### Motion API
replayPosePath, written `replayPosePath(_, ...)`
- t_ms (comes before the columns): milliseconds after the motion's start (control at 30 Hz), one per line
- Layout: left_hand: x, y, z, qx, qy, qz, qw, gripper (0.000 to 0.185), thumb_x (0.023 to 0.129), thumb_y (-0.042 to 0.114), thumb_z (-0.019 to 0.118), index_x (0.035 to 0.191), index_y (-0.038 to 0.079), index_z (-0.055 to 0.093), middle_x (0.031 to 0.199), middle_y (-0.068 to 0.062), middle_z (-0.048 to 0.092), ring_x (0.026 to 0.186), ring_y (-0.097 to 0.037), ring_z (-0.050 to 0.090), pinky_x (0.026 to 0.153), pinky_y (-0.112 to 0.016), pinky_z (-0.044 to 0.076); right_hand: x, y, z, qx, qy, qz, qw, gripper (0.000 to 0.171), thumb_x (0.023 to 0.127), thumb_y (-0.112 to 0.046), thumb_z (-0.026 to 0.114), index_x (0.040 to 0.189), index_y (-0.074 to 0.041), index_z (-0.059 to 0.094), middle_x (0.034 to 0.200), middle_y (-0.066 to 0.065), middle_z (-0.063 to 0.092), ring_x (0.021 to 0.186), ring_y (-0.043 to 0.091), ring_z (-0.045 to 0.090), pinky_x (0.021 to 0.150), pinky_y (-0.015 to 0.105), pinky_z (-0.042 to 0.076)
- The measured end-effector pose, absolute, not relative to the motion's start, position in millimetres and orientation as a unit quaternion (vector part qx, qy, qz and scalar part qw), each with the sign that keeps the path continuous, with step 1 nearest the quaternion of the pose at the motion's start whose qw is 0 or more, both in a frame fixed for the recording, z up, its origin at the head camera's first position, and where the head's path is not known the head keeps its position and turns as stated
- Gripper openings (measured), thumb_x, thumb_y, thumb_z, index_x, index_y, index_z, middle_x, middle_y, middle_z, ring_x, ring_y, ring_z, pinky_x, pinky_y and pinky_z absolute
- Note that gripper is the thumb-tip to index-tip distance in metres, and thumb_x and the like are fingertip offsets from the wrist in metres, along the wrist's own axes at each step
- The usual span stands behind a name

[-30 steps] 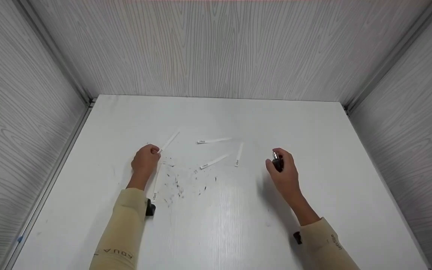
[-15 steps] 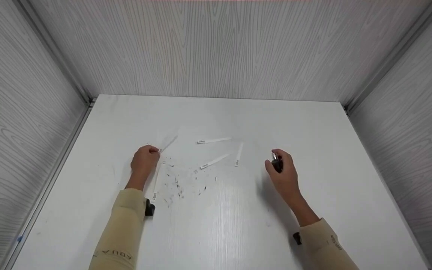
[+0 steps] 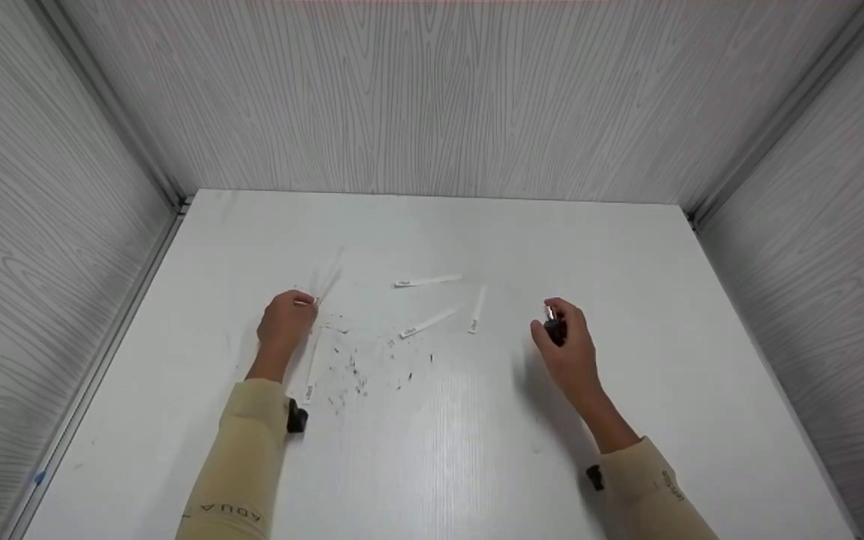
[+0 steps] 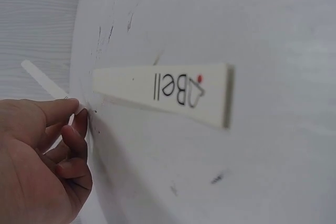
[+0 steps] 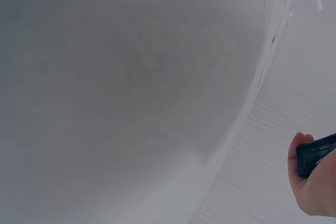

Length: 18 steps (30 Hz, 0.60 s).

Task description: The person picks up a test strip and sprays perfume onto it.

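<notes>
As seen from the head camera, pinches one thin white paper strip [image 3: 327,283], blurred, by its near end with the left grip [image 3: 286,319], knuckles up, forearm low over the white desk [image 3: 439,450]. Clenches the right grip [image 3: 571,349] round a small dark bottle with a silver top [image 3: 554,326], lifted at right, wrist bent. Judging by that: one strip in hand, a near strip [image 3: 310,367] and three middle strips [image 3: 428,322] left lying among dark specks [image 3: 349,367].

From the left wrist, shows fingers curled on the pinched strip [image 4: 44,80], the printed near strip [image 4: 163,93] flat alongside.

From the right wrist, shows only fingers around the bottle [image 5: 315,153].
</notes>
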<state>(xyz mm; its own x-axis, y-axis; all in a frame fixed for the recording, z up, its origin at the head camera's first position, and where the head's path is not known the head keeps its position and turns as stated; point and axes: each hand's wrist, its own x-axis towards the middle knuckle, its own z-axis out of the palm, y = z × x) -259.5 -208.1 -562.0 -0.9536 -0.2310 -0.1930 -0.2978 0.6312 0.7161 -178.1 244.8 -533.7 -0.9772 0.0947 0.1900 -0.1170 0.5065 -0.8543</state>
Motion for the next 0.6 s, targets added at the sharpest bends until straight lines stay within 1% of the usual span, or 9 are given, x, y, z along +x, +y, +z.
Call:
replayPosePath(100,-258,-208,-561,-0.149,0.902,0.404,0.042,0.032,0.100,0.029,0.051,0.122,0.012,0.065,0.121,-0.013,0.067,0.101,-0.032,0.065,0.089,-0.050,0.046,-178,245,-533,0.006,-0.859,0.501,0.105,0.056,0.097,-0.051,0.060,0.142,-0.020,0.049,0.132,0.008,0.051,0.101,0.019,0.046,0.085,0.039,0.042)
replayPosePath(267,-255,-205,-554,-0.145,0.899,0.411,0.044,0.030,0.100,0.029,0.053,0.122,0.013,0.066,0.115,-0.013,0.068,0.091,-0.029,0.067,0.085,-0.046,0.045,-178,246,-533,0.009,-0.855,0.507,0.105,0.058,0.097,-0.052,0.060,0.143,-0.019,0.048,0.134,0.003,0.050,0.102,0.019,0.047,0.085,0.039,0.043)
replayPosePath(333,-254,-203,-550,-0.139,0.896,0.420,0.045,0.029,0.100,0.029,0.054,0.121,0.013,0.066,0.115,-0.012,0.068,0.090,-0.028,0.066,0.084,-0.045,0.045,-178,247,-533,0.009,-0.854,0.509,0.104,0.058,0.096,-0.051,0.061,0.143,-0.018,0.048,0.135,0.002,0.049,0.102,0.019,0.047,0.086,0.039,0.043)
replayPosePath(467,-248,-198,-543,-0.119,0.893,0.432,0.047,0.030,0.100,0.030,0.055,0.122,0.013,0.066,0.119,-0.011,0.067,0.099,-0.027,0.064,0.083,-0.043,0.045,-177,247,-533,0.009,-0.852,0.513,0.103,0.056,0.097,-0.050,0.061,0.142,-0.020,0.048,0.138,0.002,0.049,0.106,0.019,0.047,0.089,0.039,0.043)
replayPosePath(600,-238,-192,-535,-0.113,0.891,0.437,0.043,0.030,0.100,0.030,0.056,0.123,0.014,0.066,0.118,-0.010,0.067,0.105,-0.028,0.063,0.085,-0.043,0.045,-177,246,-533,0.011,-0.852,0.514,0.102,0.054,0.097,-0.049,0.061,0.141,-0.022,0.048,0.136,0.004,0.049,0.102,0.019,0.046,0.085,0.039,0.042)
